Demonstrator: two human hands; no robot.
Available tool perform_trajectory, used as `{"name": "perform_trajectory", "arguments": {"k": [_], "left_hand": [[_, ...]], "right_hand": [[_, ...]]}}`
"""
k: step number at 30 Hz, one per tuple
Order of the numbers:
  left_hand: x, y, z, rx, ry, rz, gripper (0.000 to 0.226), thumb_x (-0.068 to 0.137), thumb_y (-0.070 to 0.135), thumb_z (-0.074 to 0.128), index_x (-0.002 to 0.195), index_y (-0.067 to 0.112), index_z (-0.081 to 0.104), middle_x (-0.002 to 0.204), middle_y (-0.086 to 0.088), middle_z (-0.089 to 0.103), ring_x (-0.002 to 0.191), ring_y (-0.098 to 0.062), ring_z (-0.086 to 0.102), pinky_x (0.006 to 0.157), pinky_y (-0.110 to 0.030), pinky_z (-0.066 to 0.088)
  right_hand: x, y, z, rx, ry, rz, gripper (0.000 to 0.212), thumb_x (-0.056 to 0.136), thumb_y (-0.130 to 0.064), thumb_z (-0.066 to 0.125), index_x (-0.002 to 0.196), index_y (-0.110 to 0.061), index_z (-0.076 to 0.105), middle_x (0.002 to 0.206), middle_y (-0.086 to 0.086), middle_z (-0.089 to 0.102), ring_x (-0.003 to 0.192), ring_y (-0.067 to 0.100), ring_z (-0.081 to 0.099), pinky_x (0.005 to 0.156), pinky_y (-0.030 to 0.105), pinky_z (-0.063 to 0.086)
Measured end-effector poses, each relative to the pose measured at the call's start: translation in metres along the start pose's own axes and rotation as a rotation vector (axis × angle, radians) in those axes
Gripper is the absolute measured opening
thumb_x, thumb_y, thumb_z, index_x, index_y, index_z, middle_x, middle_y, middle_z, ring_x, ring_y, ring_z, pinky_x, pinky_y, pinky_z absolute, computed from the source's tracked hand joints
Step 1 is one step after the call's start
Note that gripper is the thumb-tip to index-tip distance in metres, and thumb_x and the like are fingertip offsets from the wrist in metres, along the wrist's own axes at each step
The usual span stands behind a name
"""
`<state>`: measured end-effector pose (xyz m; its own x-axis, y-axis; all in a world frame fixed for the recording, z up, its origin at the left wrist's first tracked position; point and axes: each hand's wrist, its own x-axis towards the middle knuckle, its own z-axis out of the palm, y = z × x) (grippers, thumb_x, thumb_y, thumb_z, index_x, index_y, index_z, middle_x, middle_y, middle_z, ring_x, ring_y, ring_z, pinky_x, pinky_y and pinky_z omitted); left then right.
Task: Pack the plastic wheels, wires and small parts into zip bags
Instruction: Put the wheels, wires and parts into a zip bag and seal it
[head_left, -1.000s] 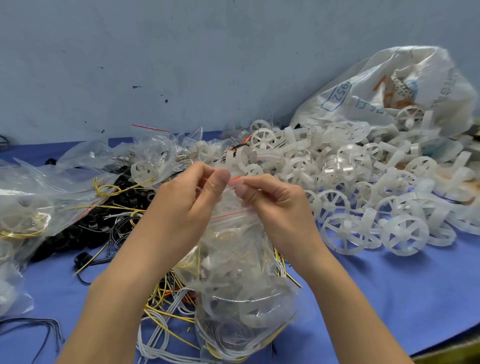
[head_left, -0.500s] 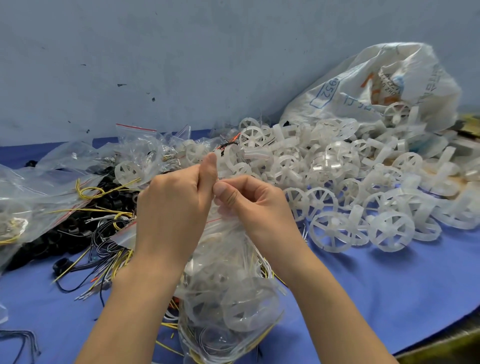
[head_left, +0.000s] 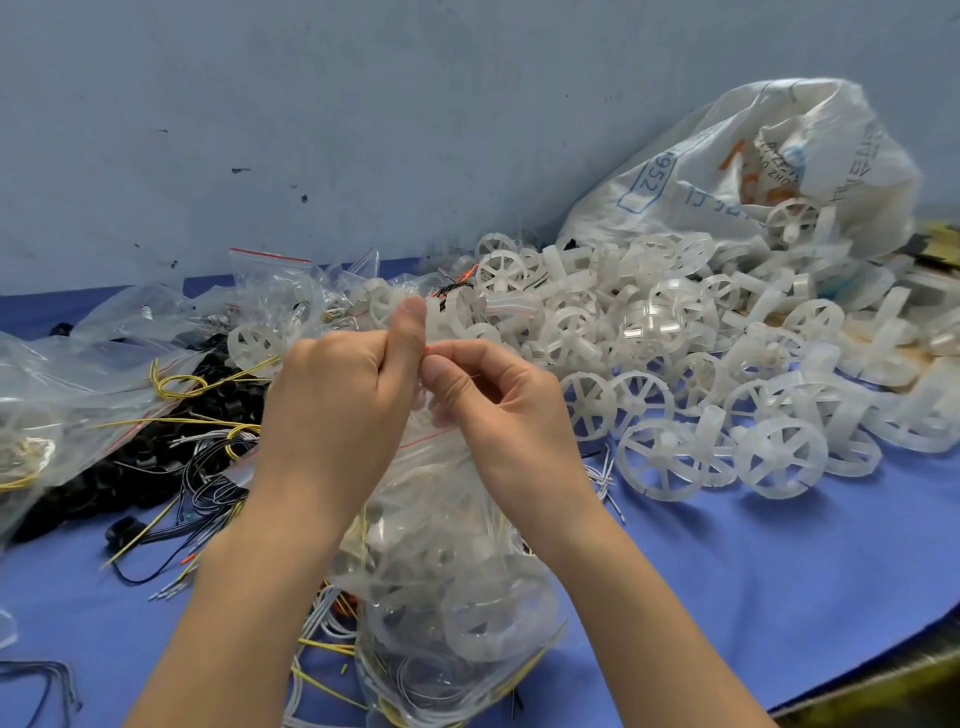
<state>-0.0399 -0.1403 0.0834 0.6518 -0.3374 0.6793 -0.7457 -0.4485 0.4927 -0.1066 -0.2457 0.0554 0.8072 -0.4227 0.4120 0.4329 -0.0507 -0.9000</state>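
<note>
Pinches on the zip bag (head_left: 447, 571) are drawn closer than a second ago, each grip, left hand (head_left: 343, 400) and right hand (head_left: 498, 410), clenched on its mouth; sealing is judged nearly done. The bag is held near centre over the worktop (head_left: 753, 571). Wheels (head_left: 675, 358) are heaped far right; wires (head_left: 208, 467) beneath could be snagged.

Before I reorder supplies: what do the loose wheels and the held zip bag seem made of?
Wheels: translucent whitish moulded plastic, likely, with a dull finish; spokes let light through. Zip bag: thin clear glossy film, creased, contents visible inside.
</note>
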Motion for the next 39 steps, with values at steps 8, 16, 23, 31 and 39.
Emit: {"name": "perform_trajectory", "arguments": {"k": [8,16,23,31,39], "left_hand": [[-0.001,0.010,0.004,0.275,0.194,0.013,0.063,0.106,0.040,0.029,0.048,0.016,0.040,0.045,-0.006,0.041,0.048,-0.033,0.041,0.051,-0.034,0.029],[-0.006,0.003,0.002,0.351,0.168,-0.011,0.066,0.106,0.040,0.030,0.052,0.008,0.050,0.048,-0.016,0.051,0.053,-0.042,0.053,0.050,-0.039,0.035],[-0.008,-0.015,-0.010,0.365,0.127,-0.062,0.073,0.102,0.049,0.023,0.057,0.008,0.063,0.055,-0.016,0.059,0.060,-0.041,0.057,0.055,-0.044,0.045],[-0.017,-0.038,-0.030,0.305,0.148,-0.116,0.069,0.103,0.049,0.026,0.045,0.018,0.047,0.042,-0.003,0.043,0.049,-0.033,0.046,0.050,-0.036,0.035],[-0.012,-0.031,-0.043,0.049,0.214,-0.087,0.042,0.102,0.052,0.033,0.085,0.022,0.056,0.079,0.003,0.062,0.073,-0.018,0.056,0.066,-0.036,0.043]], "right_hand": [[-0.005,-0.002,0.020,0.122,0.098,0.027,0.013,0.096,-0.021,0.063,0.094,-0.012,0.073,0.071,-0.008,0.065,0.064,0.004,0.054,0.064,0.017,0.047],[0.005,-0.004,0.016,0.072,0.277,-0.007,0.011,0.095,-0.024,0.065,0.087,-0.020,0.071,0.064,-0.009,0.059,0.062,0.007,0.051,0.061,0.024,0.046],[0.017,-0.004,-0.008,0.096,0.397,0.022,0.014,0.094,-0.027,0.066,0.083,-0.020,0.071,0.058,-0.012,0.060,0.055,0.002,0.053,0.058,0.017,0.049],[0.023,-0.006,-0.027,0.135,0.538,0.048,0.013,0.096,-0.025,0.064,0.086,-0.020,0.070,0.051,-0.013,0.057,0.049,0.002,0.051,0.058,0.020,0.051],[0.017,-0.017,-0.022,0.055,0.369,-0.027,0.012,0.095,-0.025,0.065,0.086,-0.021,0.071,0.066,-0.014,0.062,0.059,0.004,0.055,0.058,0.016,0.048]]}}
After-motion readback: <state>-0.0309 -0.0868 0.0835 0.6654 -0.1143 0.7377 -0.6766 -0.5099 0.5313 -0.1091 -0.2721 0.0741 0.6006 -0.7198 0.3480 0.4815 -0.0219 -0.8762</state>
